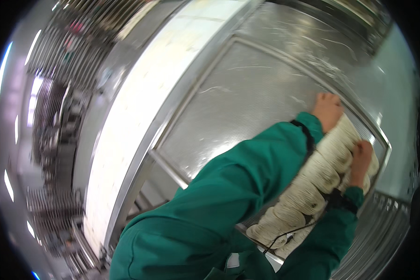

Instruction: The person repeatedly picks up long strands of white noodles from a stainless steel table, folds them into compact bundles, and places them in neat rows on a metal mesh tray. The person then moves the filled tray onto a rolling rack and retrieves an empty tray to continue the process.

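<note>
A row of pale coiled noodle bundles (304,197) lies along the right side of a metal mesh tray (245,101). The bundles sit tightly side by side, and a few shorter coils show along their right edge. My left hand (328,110) holds the left end of the farthest noodle bundle (346,131), its fingers curled beside the tray's far rim. On that bundle's right part lies my right hand (361,162), fingers bent down onto the strands; the fingertips are hidden. Both arms are in green sleeves with dark bands at the wrists, and they cover part of the row.
Loose strands lie on the tray and the metal surface (301,31) beyond it. A long white-topped surface (150,84) runs along the left. Stacked metal trays (381,231) stand at lower right, and racks of trays (73,52) at far left. A black cord (287,232) crosses the near bundles.
</note>
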